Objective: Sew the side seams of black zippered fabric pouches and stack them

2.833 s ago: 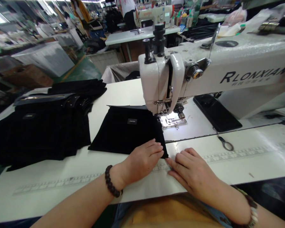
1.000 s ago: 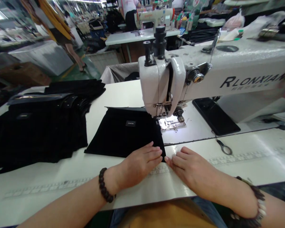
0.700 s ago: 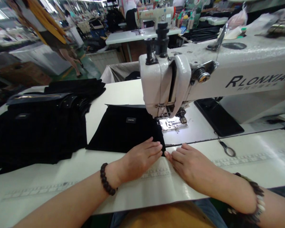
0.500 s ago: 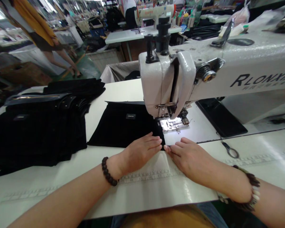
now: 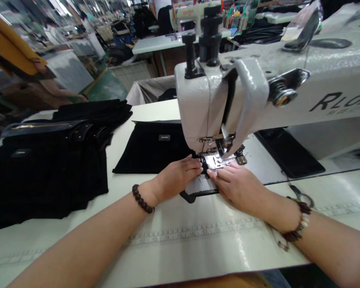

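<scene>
A black fabric panel [image 5: 150, 154] with a small dark label [image 5: 164, 137] lies flat, its right edge under the presser foot of a white sewing machine [image 5: 195, 108]. My left hand [image 5: 180, 174] rests on the panel's near right corner, fingers stretched out and flat. At that edge, close in front of the lit needle plate [image 5: 217, 161], my right hand [image 5: 240, 182] has its fingers bent together, the tips at the fabric's edge. How firmly they pinch it is partly hidden.
A stack of black fabric pieces [image 5: 57, 168] with zips and labels sits at left. Beside the machine's base lie a black phone-like slab [image 5: 291, 154] and small thread snips [image 5: 301, 196]. Printed rulers [image 5: 192, 232] run along the white table. A person in a yellow top [image 5: 12, 44] is behind at left.
Both hands and the black panel have moved forward, away from me, further along the presser foot. The plate's near end now shows. The person in yellow has shifted left in view.
</scene>
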{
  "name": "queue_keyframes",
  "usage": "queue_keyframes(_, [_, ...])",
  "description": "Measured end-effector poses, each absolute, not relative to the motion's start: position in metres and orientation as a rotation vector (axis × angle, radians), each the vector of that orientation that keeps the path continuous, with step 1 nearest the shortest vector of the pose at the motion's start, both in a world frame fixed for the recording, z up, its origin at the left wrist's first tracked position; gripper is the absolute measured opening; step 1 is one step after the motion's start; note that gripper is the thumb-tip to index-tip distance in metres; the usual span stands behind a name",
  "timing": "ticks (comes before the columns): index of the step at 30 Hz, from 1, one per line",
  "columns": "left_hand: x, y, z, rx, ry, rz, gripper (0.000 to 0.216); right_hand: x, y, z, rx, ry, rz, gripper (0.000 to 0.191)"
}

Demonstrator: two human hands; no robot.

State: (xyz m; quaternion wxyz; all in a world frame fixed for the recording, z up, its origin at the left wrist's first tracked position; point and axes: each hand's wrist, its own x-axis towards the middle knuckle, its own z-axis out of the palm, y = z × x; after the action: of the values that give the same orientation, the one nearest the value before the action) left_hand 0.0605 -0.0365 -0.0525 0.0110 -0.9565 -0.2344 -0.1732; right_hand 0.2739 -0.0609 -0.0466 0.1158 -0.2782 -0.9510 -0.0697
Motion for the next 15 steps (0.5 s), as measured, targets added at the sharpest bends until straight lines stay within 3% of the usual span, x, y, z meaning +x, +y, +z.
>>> queue_keyframes(15, [0.063,-0.018,-0.05,-2.957,-0.968,-0.384,0.017,0.273,-0.062,-0.045,-0.842,-2.774,-0.101,0.031])
